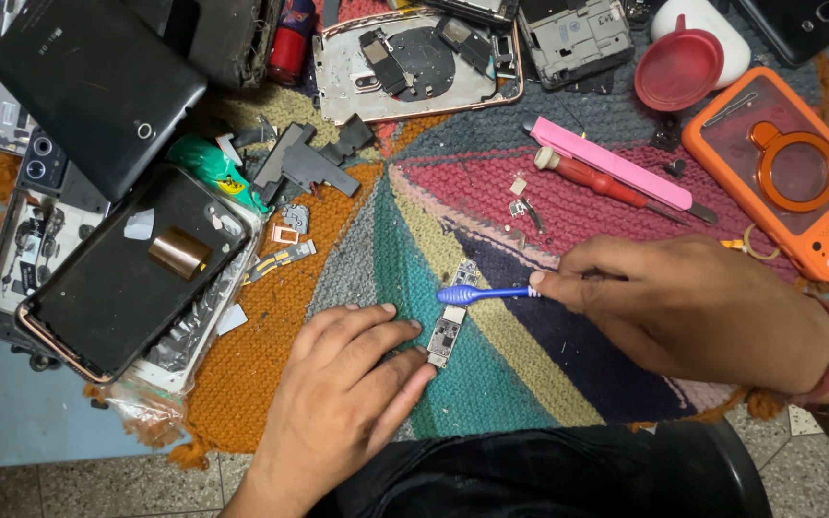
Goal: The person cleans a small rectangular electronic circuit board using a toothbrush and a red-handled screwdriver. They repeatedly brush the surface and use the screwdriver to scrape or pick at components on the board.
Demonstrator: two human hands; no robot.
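left hand flat, fingers pinning slim circuit board on knitted mat | right hand pinching blue plastic toothbrush, bristle head over board's upper end | orange phone case well apart

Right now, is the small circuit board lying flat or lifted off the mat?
Flat: the circuit board rests on the mat, left hand pinning it.

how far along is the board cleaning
Done: the phones lie opened, and a small circuit board is out on the knitted mat. In hand: the left hand pins it while the right hand brushes it with a blue toothbrush. Left: reassembly.
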